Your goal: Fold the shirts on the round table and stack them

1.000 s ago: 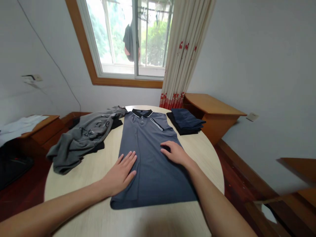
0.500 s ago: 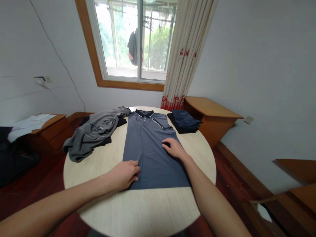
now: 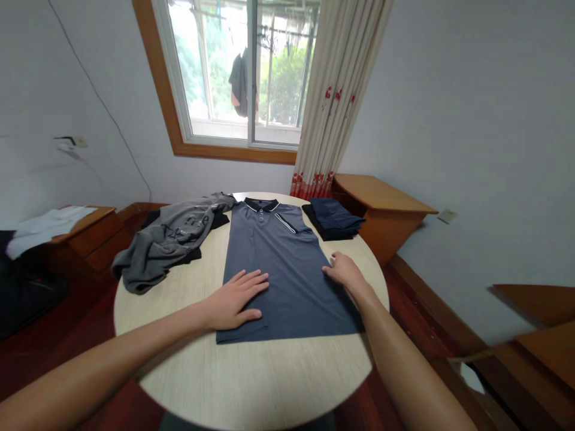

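Observation:
A grey-blue polo shirt (image 3: 287, 257) lies flat on the round table, its black collar at the far end and its hem towards me. A black pocket trim with white lines shows on its chest. My left hand (image 3: 238, 298) rests open on the shirt's lower left part, palm down and fingers spread. At the right edge of the shirt is my right hand (image 3: 345, 272), its fingers bent and the thumb apart from the index finger. The shirt has a few faint creases across its front.
Left of the shirt, a crumpled grey printed garment (image 3: 166, 239) lies over black cloth. Folded dark clothes (image 3: 336, 218) are stacked at the far right of the pale round table (image 3: 251, 383). Beyond stand a wooden desk (image 3: 381, 191), a curtain (image 3: 332, 108) and a window.
My left hand has gone from bent fingers to spread flat. My right hand has moved right, from the shirt's middle to its edge. The lower shirt has spread wider on both sides.

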`<state>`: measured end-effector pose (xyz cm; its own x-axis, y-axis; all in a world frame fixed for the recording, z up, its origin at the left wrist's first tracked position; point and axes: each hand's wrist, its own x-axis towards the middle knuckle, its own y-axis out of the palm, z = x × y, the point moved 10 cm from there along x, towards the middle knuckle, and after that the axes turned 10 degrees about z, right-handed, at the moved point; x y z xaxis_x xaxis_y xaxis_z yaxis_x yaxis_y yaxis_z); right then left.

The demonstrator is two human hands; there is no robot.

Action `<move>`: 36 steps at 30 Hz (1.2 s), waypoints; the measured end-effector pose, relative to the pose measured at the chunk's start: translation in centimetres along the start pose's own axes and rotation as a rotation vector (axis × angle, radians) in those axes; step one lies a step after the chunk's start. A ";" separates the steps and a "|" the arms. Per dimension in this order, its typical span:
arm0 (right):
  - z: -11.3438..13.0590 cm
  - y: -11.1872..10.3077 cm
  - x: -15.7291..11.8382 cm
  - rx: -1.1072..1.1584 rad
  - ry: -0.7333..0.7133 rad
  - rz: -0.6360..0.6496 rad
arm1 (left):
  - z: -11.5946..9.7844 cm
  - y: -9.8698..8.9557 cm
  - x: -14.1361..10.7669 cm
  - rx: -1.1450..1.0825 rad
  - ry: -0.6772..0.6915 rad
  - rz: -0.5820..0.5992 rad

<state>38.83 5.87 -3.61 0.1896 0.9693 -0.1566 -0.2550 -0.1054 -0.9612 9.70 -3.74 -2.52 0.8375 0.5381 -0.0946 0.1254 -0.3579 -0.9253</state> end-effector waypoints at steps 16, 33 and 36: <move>4.6 0.3 -5.4 0.536 -0.264 0.313 | -1.5 -2.9 3.6 -0.118 -0.045 -0.075; 7.3 -1.0 17.1 0.596 -0.224 0.039 | -5.2 2.4 7.2 0.202 0.164 0.085; 8.2 -0.5 20.1 0.581 -0.222 0.038 | -5.2 2.8 7.3 0.233 0.184 0.082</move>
<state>34.96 27.20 -4.42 -0.0154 0.9969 -0.0771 -0.7439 -0.0629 -0.6653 18.93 -4.73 -3.89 0.9249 0.3596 -0.1236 -0.0536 -0.1985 -0.9786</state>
